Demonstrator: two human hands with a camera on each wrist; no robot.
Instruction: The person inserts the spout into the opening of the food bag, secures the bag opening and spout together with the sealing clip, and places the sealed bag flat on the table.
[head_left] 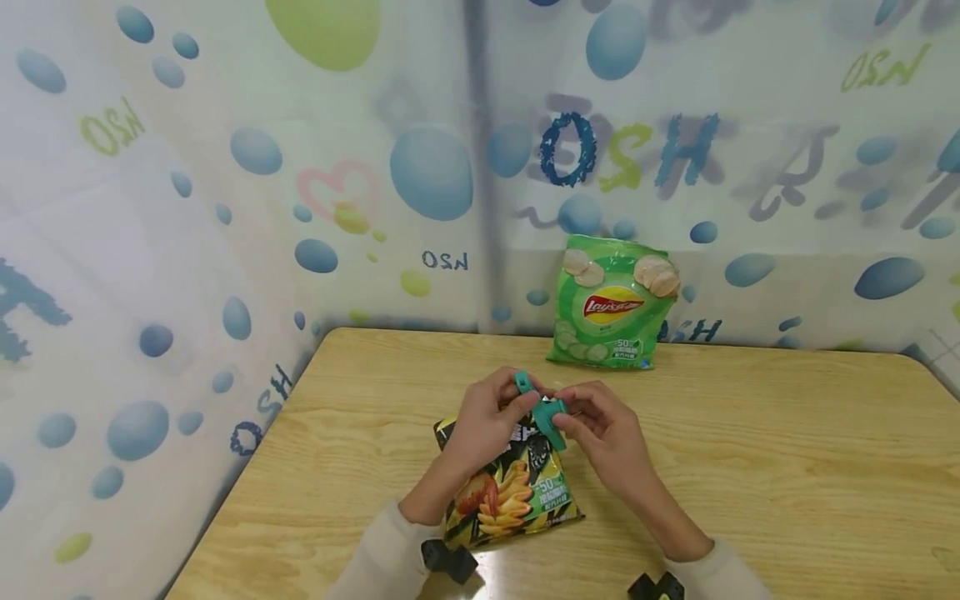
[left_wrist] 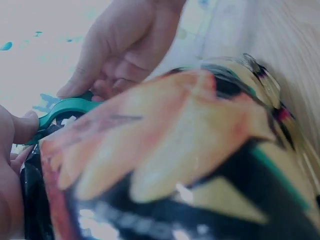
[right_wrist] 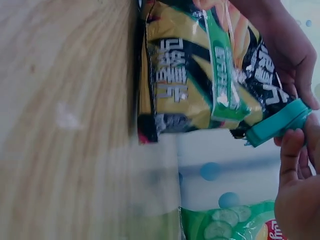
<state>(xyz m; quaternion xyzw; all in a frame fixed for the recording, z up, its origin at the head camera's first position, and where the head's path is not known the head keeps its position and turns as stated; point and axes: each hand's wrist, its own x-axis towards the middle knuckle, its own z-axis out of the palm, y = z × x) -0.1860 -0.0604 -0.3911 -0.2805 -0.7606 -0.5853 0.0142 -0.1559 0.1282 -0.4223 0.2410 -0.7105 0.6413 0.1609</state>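
A black-and-yellow snack bag (head_left: 512,500) with pictured fries stands tilted on the table, its top edge up at the hands. My left hand (head_left: 483,421) grips that top edge together with a teal bag clip (head_left: 551,429), thumb toward me. From the other side my right hand (head_left: 611,433) pinches the clip between thumb and fingers. In the right wrist view the clip (right_wrist: 277,122) lies across the top corner of the bag (right_wrist: 200,65). The left wrist view has the bag's printed front (left_wrist: 165,145) covering part of the clip (left_wrist: 72,105); whether it is latched I cannot tell.
Behind the hands, a green Lay's chip bag (head_left: 611,308) stands upright at the table's back edge, near the patterned curtain (head_left: 431,275). The wooden table (head_left: 750,450) stretches out on both sides of the hands.
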